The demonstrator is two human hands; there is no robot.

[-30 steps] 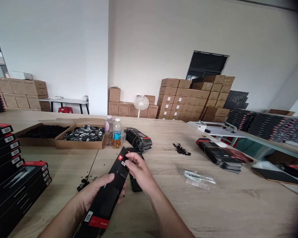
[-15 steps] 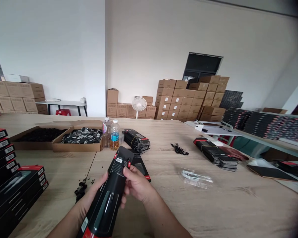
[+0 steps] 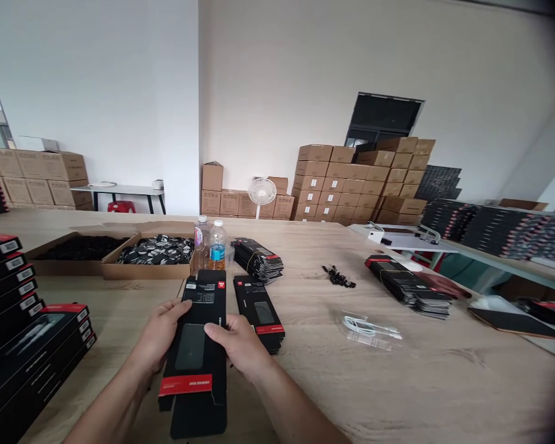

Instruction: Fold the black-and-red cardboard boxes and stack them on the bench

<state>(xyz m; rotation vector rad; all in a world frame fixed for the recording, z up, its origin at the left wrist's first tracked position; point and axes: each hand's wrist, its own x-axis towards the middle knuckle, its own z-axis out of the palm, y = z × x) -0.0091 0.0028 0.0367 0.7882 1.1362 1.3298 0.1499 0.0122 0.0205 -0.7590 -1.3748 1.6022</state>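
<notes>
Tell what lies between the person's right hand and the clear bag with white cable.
In the head view, a black, red-banded box lies next to the right hand, then bare wooden tabletop up to the clear bag.

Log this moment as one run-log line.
left hand: grips black red-banded carton | right hand: grips same carton | beside: second black carton | behind: plastic water bottle

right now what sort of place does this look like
Probably a small packing room or warehouse: cardboard cartons stacked by the wall, and black product boxes piled on a long wooden table.
</notes>
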